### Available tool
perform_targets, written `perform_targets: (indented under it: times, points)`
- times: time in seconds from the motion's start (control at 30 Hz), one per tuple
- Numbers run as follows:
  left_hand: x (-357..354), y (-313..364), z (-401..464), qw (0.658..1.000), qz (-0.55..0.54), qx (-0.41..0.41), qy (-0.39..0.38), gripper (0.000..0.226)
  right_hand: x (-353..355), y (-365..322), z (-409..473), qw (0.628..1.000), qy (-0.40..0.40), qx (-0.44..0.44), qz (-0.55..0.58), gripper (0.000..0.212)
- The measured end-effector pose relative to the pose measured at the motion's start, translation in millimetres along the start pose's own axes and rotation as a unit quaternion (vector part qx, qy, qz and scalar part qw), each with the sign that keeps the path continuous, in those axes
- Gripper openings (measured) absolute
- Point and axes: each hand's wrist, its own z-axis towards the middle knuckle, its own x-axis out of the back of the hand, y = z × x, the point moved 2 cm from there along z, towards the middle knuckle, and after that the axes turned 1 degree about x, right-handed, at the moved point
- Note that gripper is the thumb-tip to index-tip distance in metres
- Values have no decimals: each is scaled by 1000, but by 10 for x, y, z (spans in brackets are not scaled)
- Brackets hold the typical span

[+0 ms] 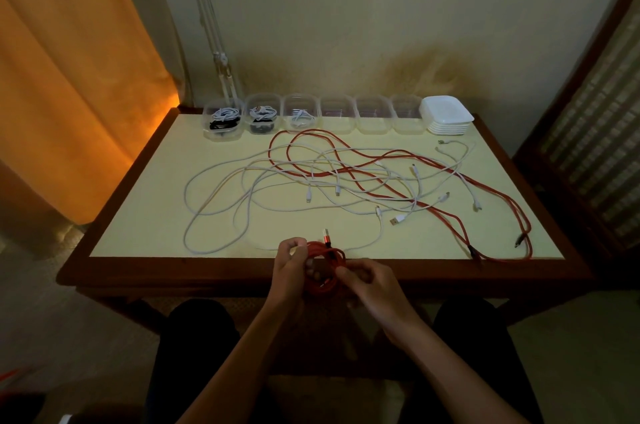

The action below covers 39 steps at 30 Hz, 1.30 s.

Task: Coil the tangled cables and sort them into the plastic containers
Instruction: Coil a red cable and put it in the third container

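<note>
Step in hand, by the look of it: finishing the red coil (325,268) at the desk's (145,223) near edge, middle. To do it well, the person should keep the loops even and tuck the loose plug end in before moving it to a container (337,114) along the far edge.

Left hand (291,262): fingers curled round the coil's left side, gripping it.

Right hand (370,280): fingers bent, pinching the coil's right side, forearm angled in from lower right.

Remaining red and white cables (346,178) lie tangled mid-desk.

the table (145,202) has a smooth matt pale top framed in dark glossy wood. clear plastic containers (337,114) line its far edge beside white plastic lids (446,112). the red coil (325,268) looks braided, its plug (326,237) metal-tipped. orange cloth curtain (69,77) hangs far left.
</note>
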Motion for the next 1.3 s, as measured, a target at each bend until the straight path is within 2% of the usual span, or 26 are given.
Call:
perform_targets:
  times: [0.17, 0.3, 0.43, 0.53, 0.6, 0.7, 0.73, 0.8, 0.87, 0.93, 1.07, 1.3]
  points:
    - [-17, 149, 154, 999, 17, -8, -34, 20, -24, -185, 310, 995, 24, 37, -89, 25]
    - [4, 339, 409, 994, 74, -30, -70, 20, -36, -442, 620, 977, 21, 102, -184, 19]
    - [55, 638, 834, 990, 117, -80, -23, 23, 22, -794, 1014, 956, 45, 164, -239, 15]
    - [125, 866, 1290, 991, 101, -77, 28, 21, 104, -1076, 1399, 950, 42, 182, -249, 16]
    - [182, 959, 1625, 987, 127, -86, 54, 16, 140, -1238, 1697, 946, 57, 189, -257, 16]
    - [245, 1025, 2110, 940, 290, -159, 83, 12, 159, -1444, 2160, 937, 79, 194, -281, 19]
    - [260, 1043, 2259, 910, 359, -191, 86, 12, 157, -1506, 2313, 933, 82, 198, -291, 19]
    - [292, 1054, 2538, 826, 510, -223, 92, 21, 155, -1613, 2623, 924, 89, 201, -311, 20]
    - [336, 1004, 2770, 737, 640, -202, 85, 38, 152, -1703, 2936, 917, 96, 194, -335, 21]
    - [371, 901, 2913, 690, 702, -164, 65, 52, 134, -1787, 3236, 905, 89, 194, -368, 20]
    - [399, 749, 2965, 669, 719, -176, 73, 57, 31, -2008, 3790, 870, 74, 224, -434, 23]
    - [412, 764, 2993, 668, 719, -179, 69, 59, -262, -2273, 4622, 843, -2, 206, -498, 26]
